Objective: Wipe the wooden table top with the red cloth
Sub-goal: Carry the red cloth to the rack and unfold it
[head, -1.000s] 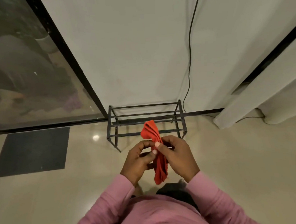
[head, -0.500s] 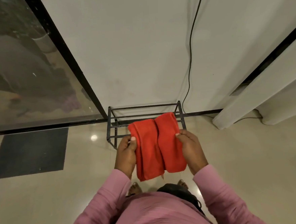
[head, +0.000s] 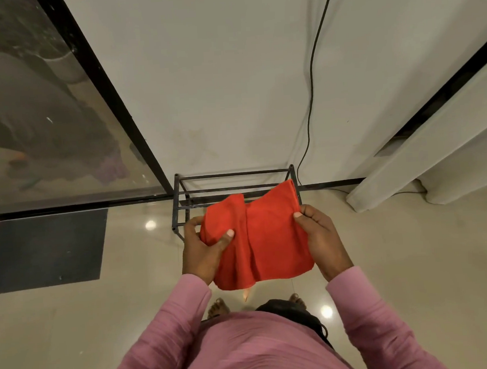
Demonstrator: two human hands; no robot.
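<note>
Left hand (head: 202,250): closed on the left border of the red cloth (head: 265,240), thumb pressed on the near face, fingers curled behind. Right hand (head: 322,236): closed on the right border, thumb on the near face at the upper corner. The cloth hangs spread between both hands at chest height, above the floor (head: 414,258), with a vertical crease near its middle and a sagging lower hem. It appears soft, light and limp; it will probably drape and bunch instead of holding a shape, so a hold at the side borders, or a folded pad under one palm, seems best suited to wiping. At 12 o'clock beyond the cloth stands a black metal rack (head: 180,206) against the wall (head: 215,85); a cable (head: 311,93) runs down the wall at 1 o'clock. A dark mat (head: 42,250) lies at 9 o'clock, below a glass panel (head: 29,112). A pale curtain (head: 436,156) hangs at 2 o'clock. No wooden table top is in view. Open floor lies at 3 and 8 o'clock; the rack bars are the nearest hard edges.
</note>
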